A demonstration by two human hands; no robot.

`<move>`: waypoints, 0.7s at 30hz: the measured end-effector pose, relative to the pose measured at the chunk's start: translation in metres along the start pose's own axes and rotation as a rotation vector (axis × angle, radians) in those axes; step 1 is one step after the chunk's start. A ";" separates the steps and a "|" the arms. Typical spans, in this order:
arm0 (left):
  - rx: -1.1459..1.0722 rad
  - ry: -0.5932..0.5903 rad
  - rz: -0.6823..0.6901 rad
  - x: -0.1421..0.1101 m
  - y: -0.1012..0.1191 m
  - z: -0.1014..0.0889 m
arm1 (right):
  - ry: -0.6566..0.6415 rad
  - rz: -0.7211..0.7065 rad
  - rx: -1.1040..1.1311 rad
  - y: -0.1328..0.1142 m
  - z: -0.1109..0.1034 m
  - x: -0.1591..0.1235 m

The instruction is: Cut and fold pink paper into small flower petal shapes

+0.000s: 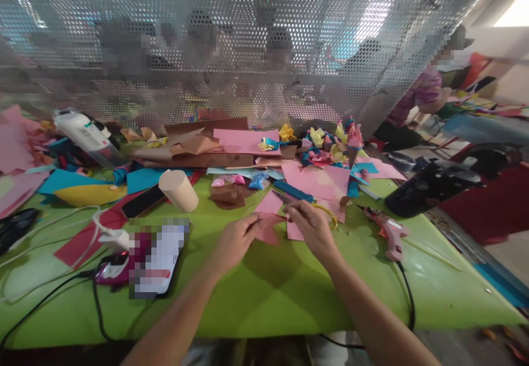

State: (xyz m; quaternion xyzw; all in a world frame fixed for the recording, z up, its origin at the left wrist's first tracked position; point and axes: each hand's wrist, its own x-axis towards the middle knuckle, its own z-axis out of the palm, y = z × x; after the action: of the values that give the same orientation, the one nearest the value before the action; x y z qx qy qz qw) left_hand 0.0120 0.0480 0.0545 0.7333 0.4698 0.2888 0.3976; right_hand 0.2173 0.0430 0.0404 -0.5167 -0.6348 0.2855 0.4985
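My left hand (242, 239) pinches a small piece of pink paper (270, 229) above the green table. Just to its right, my right hand (309, 225) is closed around a pair of scissors (332, 215). Their yellow handle loops out past my fingers, and a dark blade points up and left near the paper. Behind my hands lie more pink paper sheets (316, 181) and a slim blue object (294, 190). A pink hot glue gun (390, 232) rests to the right of my right hand.
On the green table (239, 311) a phone (161, 258), a purple power strip (113, 269) with cables and a beige paper roll (179, 190) stand left. Crumpled paper flowers (324, 143) and brown sheets line the back before a perforated metal panel (248, 90). A dark bottle (430, 187) lies right.
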 end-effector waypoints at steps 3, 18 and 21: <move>-0.056 0.050 0.003 0.003 -0.005 -0.005 | 0.049 0.068 -0.379 0.009 -0.026 0.009; -0.401 0.066 0.005 0.004 -0.013 -0.024 | -0.105 0.163 -0.870 0.024 -0.034 0.012; -0.424 0.063 -0.001 0.004 -0.013 -0.025 | -0.024 0.221 -0.502 0.019 -0.039 0.013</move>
State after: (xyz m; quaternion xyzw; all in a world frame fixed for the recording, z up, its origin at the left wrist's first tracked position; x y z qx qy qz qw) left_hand -0.0122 0.0629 0.0563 0.6235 0.4112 0.4040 0.5282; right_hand 0.2607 0.0551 0.0410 -0.6866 -0.6314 0.1780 0.3133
